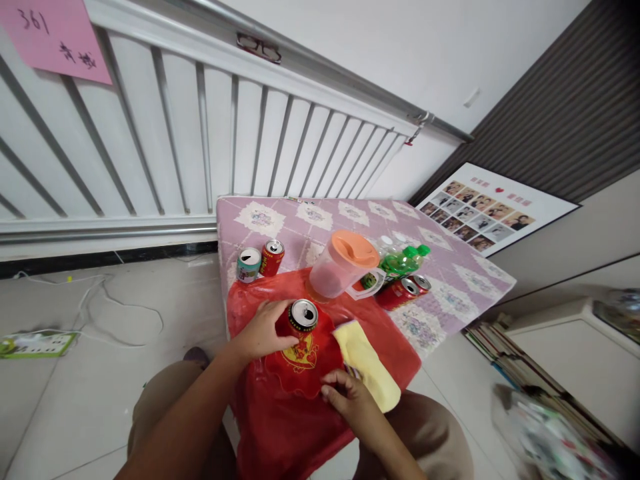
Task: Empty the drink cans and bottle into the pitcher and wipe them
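My left hand point(267, 330) is curled round the side of a drink can point(303, 315) with a black and gold band below its silver top. The can's tab end is up and its opening shows dark. Under and in front of it spreads a red, wavy-edged piece point(323, 343) with a gold emblem, its lower edge near my right hand point(345, 397). The thumb and forefinger of that hand are brought together at this edge; what lies between them is hard to see. A folded yellow cloth point(370, 367) lies beside the right hand.
Red plastic sheeting point(395, 340) covers the near part of the patterned tabletop point(450, 300). Behind the can stands a pitcher point(327, 270) with an orange lid. A teal can point(249, 267) and a red can point(272, 260) stand left; more cans point(400, 293) and green-capped bottles point(403, 260) lie right.
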`<state>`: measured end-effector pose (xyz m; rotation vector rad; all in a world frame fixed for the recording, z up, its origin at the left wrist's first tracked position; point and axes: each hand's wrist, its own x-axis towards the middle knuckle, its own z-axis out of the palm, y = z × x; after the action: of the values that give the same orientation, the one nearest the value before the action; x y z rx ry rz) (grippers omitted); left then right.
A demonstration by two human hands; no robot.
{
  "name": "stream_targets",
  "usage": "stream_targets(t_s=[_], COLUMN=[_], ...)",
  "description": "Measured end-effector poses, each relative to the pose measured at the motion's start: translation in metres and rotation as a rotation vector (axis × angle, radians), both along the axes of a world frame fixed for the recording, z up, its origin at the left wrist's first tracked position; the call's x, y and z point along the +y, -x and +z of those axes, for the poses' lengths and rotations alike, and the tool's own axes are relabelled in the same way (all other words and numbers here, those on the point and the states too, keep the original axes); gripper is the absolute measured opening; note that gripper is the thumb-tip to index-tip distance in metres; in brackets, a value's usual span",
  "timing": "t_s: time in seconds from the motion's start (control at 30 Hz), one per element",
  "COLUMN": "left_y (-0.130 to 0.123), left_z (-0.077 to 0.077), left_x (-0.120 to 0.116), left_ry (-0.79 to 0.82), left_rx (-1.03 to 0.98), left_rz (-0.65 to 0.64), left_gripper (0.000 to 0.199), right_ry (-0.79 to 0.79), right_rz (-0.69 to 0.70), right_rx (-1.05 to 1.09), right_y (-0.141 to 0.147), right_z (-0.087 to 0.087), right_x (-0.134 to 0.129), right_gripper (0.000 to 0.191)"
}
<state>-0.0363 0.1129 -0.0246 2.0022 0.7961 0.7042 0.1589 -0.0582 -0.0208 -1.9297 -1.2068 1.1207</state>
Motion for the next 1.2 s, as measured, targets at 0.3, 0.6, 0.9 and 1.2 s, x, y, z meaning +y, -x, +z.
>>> stream_targets(t_s=[0.3, 0.6, 0.9, 1.2], left_y=[0.009, 0.014, 0.013, 0.008], left_z=[-0.013, -0.015, -0.012, -0.01], left_x=[0.007, 0.016, 0.017, 0.014], left_ry=[0.086, 0.036, -0.168, -0.199], left_rx=[-0.208, -0.156, 0.016, 0.172], left_rz=[0.14, 0.228, 0.242, 0.207], left_gripper=[0.076, 0.074, 0.068, 0.068], right_ry=[-0.082, -0.122, -0.093, -0.141], right_rz=[-0.038, -0.087, -0.061, -0.027], right_rx=[-0.077, 0.005, -0.058, -0.139], right_y=[0.002, 0.012, 0.017, 0.02], right_z=[-0.004, -0.004, -0.01, -0.002], right_x=[0.003, 0.02, 0.026, 0.026], right_gripper=[0.034, 0.032, 0.03, 0.024])
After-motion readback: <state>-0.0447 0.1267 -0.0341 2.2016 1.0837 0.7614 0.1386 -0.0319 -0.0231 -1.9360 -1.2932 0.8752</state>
